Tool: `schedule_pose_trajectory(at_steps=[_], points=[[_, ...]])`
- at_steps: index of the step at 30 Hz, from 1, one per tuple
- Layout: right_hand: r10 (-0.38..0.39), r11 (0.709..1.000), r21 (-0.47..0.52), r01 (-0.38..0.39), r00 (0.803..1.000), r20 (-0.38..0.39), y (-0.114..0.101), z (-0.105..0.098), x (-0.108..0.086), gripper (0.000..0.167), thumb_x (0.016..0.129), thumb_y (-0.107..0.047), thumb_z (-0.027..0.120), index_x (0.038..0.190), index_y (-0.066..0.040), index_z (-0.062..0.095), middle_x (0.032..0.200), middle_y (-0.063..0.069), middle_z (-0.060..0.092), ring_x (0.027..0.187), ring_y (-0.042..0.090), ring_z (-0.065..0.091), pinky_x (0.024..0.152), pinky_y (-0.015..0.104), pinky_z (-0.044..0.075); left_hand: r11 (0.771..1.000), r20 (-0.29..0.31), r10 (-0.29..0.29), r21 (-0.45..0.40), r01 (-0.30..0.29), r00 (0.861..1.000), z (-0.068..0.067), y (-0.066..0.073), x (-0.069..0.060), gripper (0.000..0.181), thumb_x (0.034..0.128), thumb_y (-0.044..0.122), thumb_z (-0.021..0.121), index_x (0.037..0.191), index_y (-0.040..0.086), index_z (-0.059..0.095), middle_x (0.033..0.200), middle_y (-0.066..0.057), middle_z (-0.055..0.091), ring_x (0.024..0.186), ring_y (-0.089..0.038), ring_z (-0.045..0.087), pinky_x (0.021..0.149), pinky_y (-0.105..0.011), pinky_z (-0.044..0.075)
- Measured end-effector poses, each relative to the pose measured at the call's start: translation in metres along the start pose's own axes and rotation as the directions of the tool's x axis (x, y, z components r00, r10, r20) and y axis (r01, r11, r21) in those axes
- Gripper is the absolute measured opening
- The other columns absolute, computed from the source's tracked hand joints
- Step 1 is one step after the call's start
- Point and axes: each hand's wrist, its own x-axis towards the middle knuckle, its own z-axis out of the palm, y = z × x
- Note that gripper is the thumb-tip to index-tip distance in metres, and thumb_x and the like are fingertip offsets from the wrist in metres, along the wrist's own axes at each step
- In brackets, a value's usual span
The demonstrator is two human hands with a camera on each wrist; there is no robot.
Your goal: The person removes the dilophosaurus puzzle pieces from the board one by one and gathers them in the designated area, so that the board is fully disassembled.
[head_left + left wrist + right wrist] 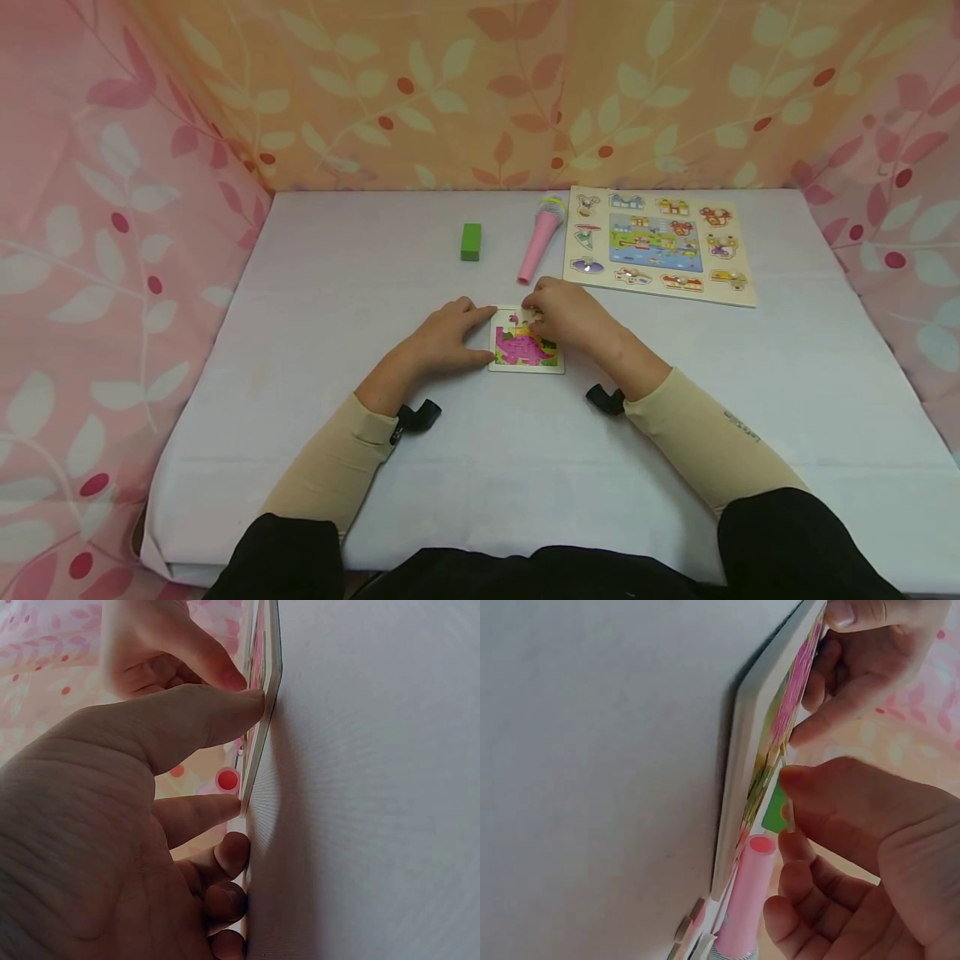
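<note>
A small jigsaw puzzle [525, 350] with a pink dinosaur lies in a pale frame on the white table. At its left edge rests my left hand [442, 337], thumb near the lower corner and index finger at the upper one, both fairly straight. My right hand [570, 315] is over the puzzle's upper right part. Between its thumb and index finger it pinches a thin puzzle piece [790, 811], seen edge-on in the right wrist view, close above the board. The piece's picture is hidden by the fingers.
A green block [470, 242] stands behind the puzzle. Beside it lies a pink toy microphone [538, 242]. At the back right is a wooden peg puzzle board [660, 287] with several picture pieces. Patterned curtains [450, 92] border the table's back and sides.
</note>
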Motion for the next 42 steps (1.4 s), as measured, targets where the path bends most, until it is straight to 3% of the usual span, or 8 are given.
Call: schedule_pose_trajectory(at_steps=[7, 14, 23, 32, 42], points=[[-0.018, 0.999, 0.036, 0.02, 0.999, -0.043, -0.003, -0.01, -0.01, 0.044, 0.088, -0.022, 0.082, 0.127, -0.003, 0.073, 0.112, 0.007, 0.06, 0.099, 0.022, 0.056, 0.086, 0.036, 0.05, 1.0, 0.005, 0.005, -0.002, -0.005, 1.0, 0.0, 0.0, 0.0, 0.079, 0.0894, 0.042, 0.075, 0.158, 0.016, 0.044, 0.116, -0.004, 0.05, 0.1, -0.02, 0.048, 0.083, -0.035, 0.043], [-0.026, 0.996, 0.077, 0.036, 0.992, -0.123, -0.001, -0.025, -0.025, 0.041, 0.087, -0.024, 0.081, 0.123, -0.005, 0.074, 0.112, 0.006, 0.06, 0.1, 0.023, 0.058, 0.089, 0.039, 0.049, 1.0, 0.001, -0.002, -0.005, 0.002, 1.0, 0.001, -0.001, 0.001, 0.079, 0.089, 0.042, 0.075, 0.158, 0.017, 0.044, 0.117, -0.004, 0.05, 0.101, -0.02, 0.048, 0.082, -0.035, 0.043], [-0.036, 0.995, 0.081, 0.052, 0.981, -0.193, 0.017, -0.035, -0.041, 0.036, 0.088, -0.016, 0.073, 0.122, -0.005, 0.074, 0.11, 0.008, 0.06, 0.093, 0.024, 0.055, 0.078, 0.04, 0.045, 1.0, -0.004, -0.002, 0.001, 0.002, 1.0, 0.002, -0.002, 0.001, 0.081, 0.0882, 0.042, 0.075, 0.158, 0.018, 0.043, 0.117, -0.004, 0.051, 0.1, -0.019, 0.047, 0.081, -0.034, 0.042], [0.028, 0.995, 0.102, -0.01, 0.983, -0.18, 0.038, -0.034, -0.052, 0.04, 0.086, -0.017, 0.079, 0.123, -0.006, 0.074, 0.114, 0.009, 0.062, 0.097, 0.027, 0.056, 0.082, 0.043, 0.044, 1.0, -0.006, 0.003, 0.008, -0.003, 1.0, 0.003, -0.003, 0.002, 0.081, 0.0881, 0.043, 0.075, 0.158, 0.018, 0.043, 0.116, -0.004, 0.05, 0.1, -0.019, 0.047, 0.081, -0.035, 0.042], [0.037, 0.995, 0.102, -0.021, 0.986, -0.161, 0.06, -0.032, -0.068, 0.036, 0.087, -0.009, 0.069, 0.122, -0.001, 0.073, 0.112, 0.014, 0.063, 0.102, 0.032, 0.058, 0.089, 0.048, 0.044, 1.0, 0.0, -0.009, 0.002, 0.009, 1.0, 0.001, -0.001, 0.001, 0.08, 0.0883, 0.043, 0.075, 0.158, 0.018, 0.043, 0.118, -0.004, 0.05, 0.101, -0.019, 0.047, 0.082, -0.035, 0.042]])
